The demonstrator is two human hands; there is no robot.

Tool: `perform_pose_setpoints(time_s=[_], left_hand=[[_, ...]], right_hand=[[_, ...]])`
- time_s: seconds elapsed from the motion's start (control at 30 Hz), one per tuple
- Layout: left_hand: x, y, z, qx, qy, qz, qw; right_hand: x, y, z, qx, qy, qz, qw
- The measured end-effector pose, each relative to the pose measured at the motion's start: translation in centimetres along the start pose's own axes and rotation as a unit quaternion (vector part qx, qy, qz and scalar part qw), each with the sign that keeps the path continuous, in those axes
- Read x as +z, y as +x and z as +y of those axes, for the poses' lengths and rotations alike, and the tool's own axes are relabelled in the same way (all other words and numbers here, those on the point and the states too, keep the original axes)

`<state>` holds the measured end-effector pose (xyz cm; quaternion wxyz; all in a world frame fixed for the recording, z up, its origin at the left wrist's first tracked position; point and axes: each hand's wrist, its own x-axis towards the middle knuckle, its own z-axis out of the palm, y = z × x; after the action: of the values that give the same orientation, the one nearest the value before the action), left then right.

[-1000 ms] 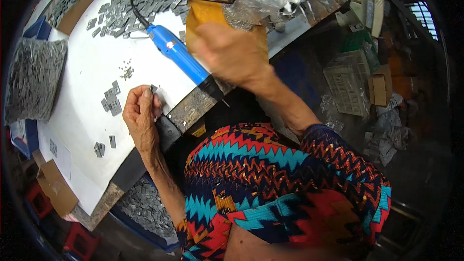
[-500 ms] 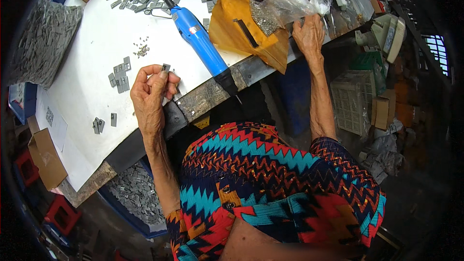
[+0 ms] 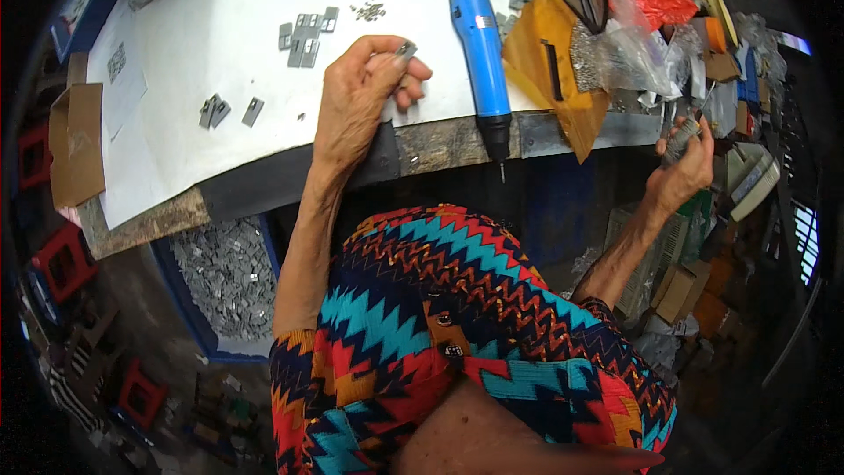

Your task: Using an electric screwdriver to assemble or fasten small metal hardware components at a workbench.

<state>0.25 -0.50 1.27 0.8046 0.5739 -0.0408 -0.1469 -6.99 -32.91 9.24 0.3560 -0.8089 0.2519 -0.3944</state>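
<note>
The left hand [image 3: 356, 101] rests at the front edge of the worktop [image 3: 220, 53], its fingertips pinched on a small grey metal plate [image 3: 404, 50]. The hold looks light; if the pinch slackens, the plate may well slide off the edge and drop into the bin of plates [image 3: 230, 277] below, or onto the lap.

The right hand [image 3: 684, 169] is off the worktop past its right corner, curled around a small grey piece [image 3: 681, 136]; what the piece is cannot be told. With nothing under that hand, a slip would probably send the piece down among the clutter of boxes there.

The blue driver [image 3: 480, 44] lies just right of the left hand, its bit [image 3: 502, 167] jutting over the front edge. A knock from either wrist could tip it off.

Farther in, loose plates [image 3: 306, 28] and tiny screws [image 3: 371, 9] lie near the left hand; a careless sweep would scatter them.
</note>
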Motion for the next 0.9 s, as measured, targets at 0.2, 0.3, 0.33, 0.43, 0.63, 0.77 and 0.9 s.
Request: perform_pose_setpoints(time_s=[0.2,0.3,0.33,0.43,0.63,0.77,0.9], left_hand=[[-0.2,-0.2,-0.1,0.006,0.009,0.010,1.000],[0.1,0.0,-0.2,0.010,-0.008,0.011,1.000],[0.2,0.0,-0.1,0.016,-0.011,0.008,1.000],[0.1,-0.2,0.2,-0.010,-0.006,0.012,1.000],[0.0,-0.1,0.0,-0.012,-0.010,0.002,1.000],[0.0,-0.1,0.0,-0.011,-0.007,0.006,1.000],[0.0,0.0,0.0,-0.010,0.002,0.002,1.000]], right_hand=[[5.9,-7.8,-9.4,0.139,0.157,-0.489,0.847],[8.5,-10.0,-9.0,-0.117,0.102,-0.483,0.862],[8.9,-10.2,-9.0,-0.145,0.087,-0.478,0.862],[9.5,-10.5,-8.5,-0.174,0.078,-0.476,0.858],[9.9,-10.7,-7.9,-0.170,0.077,-0.475,0.860],[9.9,-10.6,-8.0,-0.158,0.082,-0.482,0.858],[9.9,-10.6,-7.9,-0.158,0.068,-0.493,0.853]])
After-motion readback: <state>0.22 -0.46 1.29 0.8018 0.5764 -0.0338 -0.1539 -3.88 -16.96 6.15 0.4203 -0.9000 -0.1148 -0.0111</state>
